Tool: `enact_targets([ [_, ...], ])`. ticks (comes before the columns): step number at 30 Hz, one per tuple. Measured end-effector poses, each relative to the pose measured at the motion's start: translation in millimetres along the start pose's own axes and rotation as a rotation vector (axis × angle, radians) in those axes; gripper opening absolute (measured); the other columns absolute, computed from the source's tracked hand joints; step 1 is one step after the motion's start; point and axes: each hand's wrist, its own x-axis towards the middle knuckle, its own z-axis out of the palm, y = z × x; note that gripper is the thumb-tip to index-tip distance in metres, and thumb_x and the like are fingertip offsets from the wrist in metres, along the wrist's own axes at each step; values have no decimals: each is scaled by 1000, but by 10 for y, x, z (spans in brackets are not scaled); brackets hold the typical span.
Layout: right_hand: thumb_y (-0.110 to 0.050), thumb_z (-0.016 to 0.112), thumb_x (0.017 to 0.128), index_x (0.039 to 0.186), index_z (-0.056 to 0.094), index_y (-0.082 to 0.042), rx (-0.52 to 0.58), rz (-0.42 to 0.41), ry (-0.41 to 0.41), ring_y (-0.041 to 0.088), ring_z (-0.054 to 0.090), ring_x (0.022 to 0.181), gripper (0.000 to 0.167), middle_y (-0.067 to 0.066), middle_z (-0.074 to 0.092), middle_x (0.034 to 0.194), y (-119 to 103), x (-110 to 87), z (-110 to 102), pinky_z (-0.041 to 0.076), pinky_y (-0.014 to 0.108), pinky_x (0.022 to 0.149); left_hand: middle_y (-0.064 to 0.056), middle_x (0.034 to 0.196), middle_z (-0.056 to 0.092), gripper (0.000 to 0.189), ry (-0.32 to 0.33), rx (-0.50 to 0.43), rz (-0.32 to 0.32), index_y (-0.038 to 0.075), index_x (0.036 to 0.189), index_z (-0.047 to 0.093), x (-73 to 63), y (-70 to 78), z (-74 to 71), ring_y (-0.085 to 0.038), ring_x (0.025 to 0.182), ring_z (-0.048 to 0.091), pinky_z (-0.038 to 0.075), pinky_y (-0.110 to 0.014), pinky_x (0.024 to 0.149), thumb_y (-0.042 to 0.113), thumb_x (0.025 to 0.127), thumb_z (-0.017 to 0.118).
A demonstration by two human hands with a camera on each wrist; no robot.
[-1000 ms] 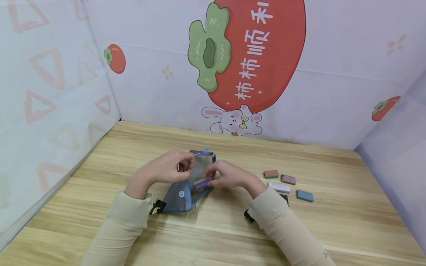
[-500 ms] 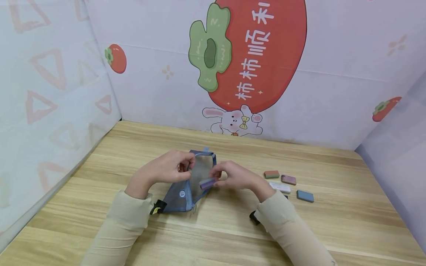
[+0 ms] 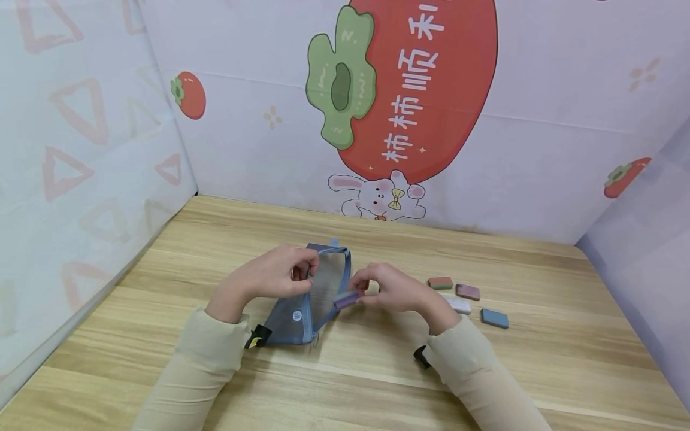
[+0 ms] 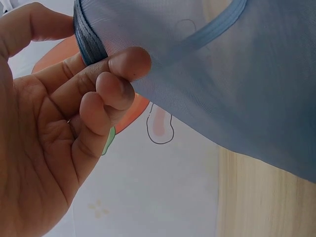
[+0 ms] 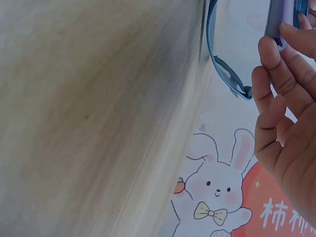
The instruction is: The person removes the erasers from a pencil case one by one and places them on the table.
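In the head view a blue mesh zip pouch [image 3: 288,326] lies with its zipped mouth spread apart. My left hand [image 3: 275,272] pinches the zipper edge of that mouth; in the left wrist view the thumb and forefinger grip the zipper tape [image 4: 90,39], and the other fingers bend against the mesh. At the pouch's right rim, my right hand [image 3: 396,290] pinches one end of a purple and grey eraser-like block [image 3: 346,300]. The right wrist view shows this block between thumb and fingertips [image 5: 268,52]. Whether anything lies inside the pouch I cannot tell.
Right of my right hand lie several small blocks like erasers: a red-and-green one [image 3: 440,282], a mauve one [image 3: 467,291], a white one [image 3: 459,305] partly behind the wrist, and a blue one [image 3: 494,318]. A printed cloth wall [image 3: 259,161] borders the wooden table [image 3: 345,383].
My right hand has drawn back to the right with the purple and grey block, from inside the pouch's mouth to its right rim. The left hand has hardly moved.
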Motion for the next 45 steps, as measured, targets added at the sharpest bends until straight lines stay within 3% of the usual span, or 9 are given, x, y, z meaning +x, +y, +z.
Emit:
enact_targets([
  [10, -11, 70, 90, 104, 72, -14, -43, 29, 14, 22, 57, 92, 15, -4, 67, 95, -4, -150, -66, 44, 24, 73, 10, 62, 53, 7, -10, -13, 10, 15, 87, 56, 18, -1, 31, -4, 55, 46, 41, -23, 58, 10, 82, 57],
  [35, -10, 68, 90, 110, 70, -13, -73, 105, 80, 24, 57, 93, 20, -3, 65, 97, 132, -579, -202, 47, 28, 75, 12, 60, 52, 6, -22, 9, 22, 17, 83, 57, 76, -5, 108, -3, 52, 45, 40, -21, 57, 11, 83, 57],
  [45, -13, 70, 90, 109, 69, -12, -71, 117, 121, 22, 58, 90, 19, -5, 63, 94, 191, -720, -211, 47, 28, 73, 11, 61, 52, 4, -49, 5, -8, 15, 86, 59, 85, -3, 142, -4, 55, 46, 41, -22, 58, 12, 84, 56],
])
